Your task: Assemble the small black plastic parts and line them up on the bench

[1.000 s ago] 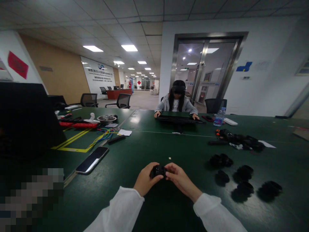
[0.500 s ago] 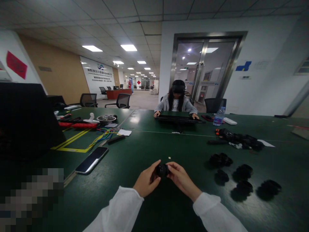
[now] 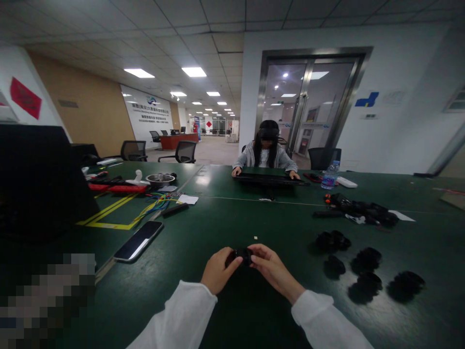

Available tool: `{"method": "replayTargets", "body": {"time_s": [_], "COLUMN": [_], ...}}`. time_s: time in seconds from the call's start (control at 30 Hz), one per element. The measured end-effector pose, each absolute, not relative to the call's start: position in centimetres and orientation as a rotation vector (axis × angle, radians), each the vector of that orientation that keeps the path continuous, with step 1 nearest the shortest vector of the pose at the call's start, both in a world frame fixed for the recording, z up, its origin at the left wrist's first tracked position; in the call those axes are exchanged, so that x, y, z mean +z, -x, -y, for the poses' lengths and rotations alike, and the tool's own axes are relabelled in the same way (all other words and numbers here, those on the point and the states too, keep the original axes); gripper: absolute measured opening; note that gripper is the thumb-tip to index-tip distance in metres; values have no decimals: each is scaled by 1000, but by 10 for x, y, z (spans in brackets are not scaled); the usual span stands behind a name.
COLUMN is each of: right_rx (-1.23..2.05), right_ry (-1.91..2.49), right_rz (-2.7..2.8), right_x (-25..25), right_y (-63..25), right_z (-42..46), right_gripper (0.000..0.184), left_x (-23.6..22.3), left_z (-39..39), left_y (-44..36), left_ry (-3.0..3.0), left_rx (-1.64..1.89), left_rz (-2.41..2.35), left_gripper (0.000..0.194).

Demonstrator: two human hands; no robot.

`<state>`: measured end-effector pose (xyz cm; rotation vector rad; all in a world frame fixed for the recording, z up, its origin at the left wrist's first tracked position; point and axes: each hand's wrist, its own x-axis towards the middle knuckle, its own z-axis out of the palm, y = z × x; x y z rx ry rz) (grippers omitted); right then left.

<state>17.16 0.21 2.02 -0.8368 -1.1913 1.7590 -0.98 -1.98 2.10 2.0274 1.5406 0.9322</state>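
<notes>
Between my two hands, above the green table [image 3: 225, 218], is a small round black part [image 3: 242, 256]; its exact kind is too dark to make out. My left hand [image 3: 219, 270] grips it from the left, thumb in front and fingers curled behind. From the right, my right hand [image 3: 271, 267] pinches it between thumb and fingertips. A tiny pale square [image 3: 255, 238] lies on the table just beyond my hands. To the right sit several similar dark parts, among them a single black piece [image 3: 366, 260] and a smaller one [image 3: 334, 267].
A phone [image 3: 139, 241] lies to the left near a dark monitor [image 3: 39, 179]. Coloured wires [image 3: 156, 203] and a metal bowl [image 3: 160, 180] are beyond it. Across the table a person [image 3: 267, 150] holds a flat black panel [image 3: 269, 179]. A water bottle [image 3: 330, 175] stands at right.
The fingers of my left hand have curled further round the black part, and the part has turned slightly. My right hand keeps its pinch, almost in the same place.
</notes>
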Motion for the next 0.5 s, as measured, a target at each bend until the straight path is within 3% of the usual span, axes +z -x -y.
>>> {"method": "replayTargets", "body": {"time_s": [0.37, 0.5], "right_rx": [1753, 1740], "right_ry": [822, 818], "right_rz": [1246, 1184], "right_x": [21, 20], "right_y": [-169, -168], "right_z": [-1, -1], "right_gripper": [29, 26], "left_x": [17, 14], "left_z": [18, 17], "left_y": [12, 13], "left_ry": [-2035, -2086], "left_rx": [1236, 1215], "left_rz": [-1287, -1220], "left_gripper": [19, 34]}}
